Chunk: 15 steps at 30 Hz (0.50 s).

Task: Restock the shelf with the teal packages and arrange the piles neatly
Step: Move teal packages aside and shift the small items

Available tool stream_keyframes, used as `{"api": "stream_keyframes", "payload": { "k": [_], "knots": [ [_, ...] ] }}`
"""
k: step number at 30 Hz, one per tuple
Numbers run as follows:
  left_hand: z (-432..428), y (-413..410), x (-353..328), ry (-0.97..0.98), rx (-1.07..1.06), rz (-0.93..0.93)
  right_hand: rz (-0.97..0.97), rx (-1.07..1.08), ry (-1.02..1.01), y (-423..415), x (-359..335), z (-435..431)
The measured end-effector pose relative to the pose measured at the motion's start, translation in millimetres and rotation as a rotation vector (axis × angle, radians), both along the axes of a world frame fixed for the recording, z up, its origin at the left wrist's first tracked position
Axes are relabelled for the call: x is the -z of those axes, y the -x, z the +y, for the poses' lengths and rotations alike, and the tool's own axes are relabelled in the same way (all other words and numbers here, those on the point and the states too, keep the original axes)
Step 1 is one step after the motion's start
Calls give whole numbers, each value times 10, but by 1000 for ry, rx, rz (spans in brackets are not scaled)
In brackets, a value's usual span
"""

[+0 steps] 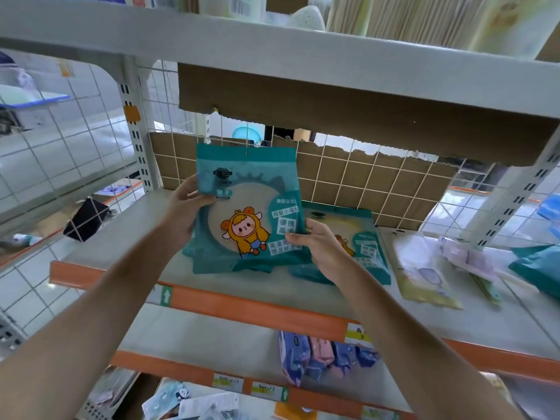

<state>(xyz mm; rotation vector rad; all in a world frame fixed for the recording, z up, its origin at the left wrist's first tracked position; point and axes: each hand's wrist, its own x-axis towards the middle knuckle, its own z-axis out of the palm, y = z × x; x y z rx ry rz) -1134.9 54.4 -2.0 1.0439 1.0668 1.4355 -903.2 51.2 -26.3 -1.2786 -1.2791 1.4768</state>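
- Teal package is held over the shelf, above more teal packs. The left hand pinches its left edge and the right hand grips its lower right corner.
- Risk: the film looks slick. Set down skewed, it likely slides off or nudges the right pile.
- Long axis near upright, hang-hole end up toward the back grid, print facing the person.

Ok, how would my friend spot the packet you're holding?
Find the grey shelf with the orange front edge. Above its middle, the left hand and right hand hold one teal package. Unlike the flat teal pile beside it, it is tilted up.
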Motion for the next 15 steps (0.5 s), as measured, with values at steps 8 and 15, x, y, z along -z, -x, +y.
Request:
{"api": "stream_keyframes", "payload": {
  "k": [8, 15],
  "knots": [
    [219, 342, 246, 187, -179, 341, 83, 197, 187, 166, 117, 125],
    [342, 424, 432, 287, -31, 526, 97, 243, 250, 440, 94, 258]
  ]
}}
